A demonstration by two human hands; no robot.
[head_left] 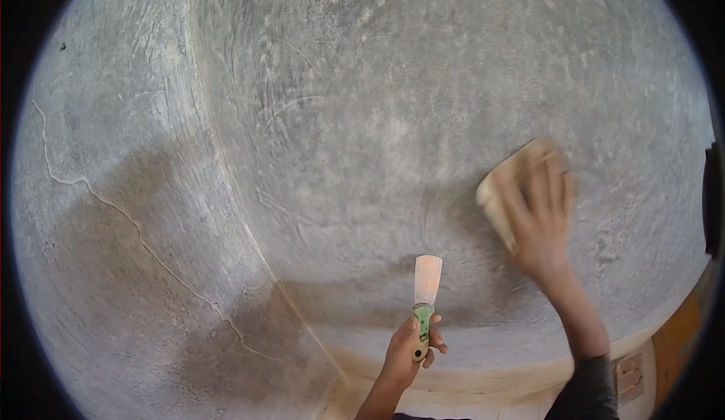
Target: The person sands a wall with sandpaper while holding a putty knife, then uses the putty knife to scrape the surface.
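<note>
My left hand (406,350) is wrapped round the green and cream handle of a putty knife (427,280), its flat blade pointing up in front of the grey wall. Further right and higher, my right hand (541,209) presses a pale sanding sheet or pad (495,201) against the grey plastered surface (362,141). Motion blurs the fingers of that hand, and they cover much of the pad.
A corner seam (249,235) runs down between two grey surfaces. On the left surface is a long wavy crack (140,231). A switch plate (630,378) sits at the lower right beside an orange-brown panel (683,333). A dark object (712,201) stands at the right edge.
</note>
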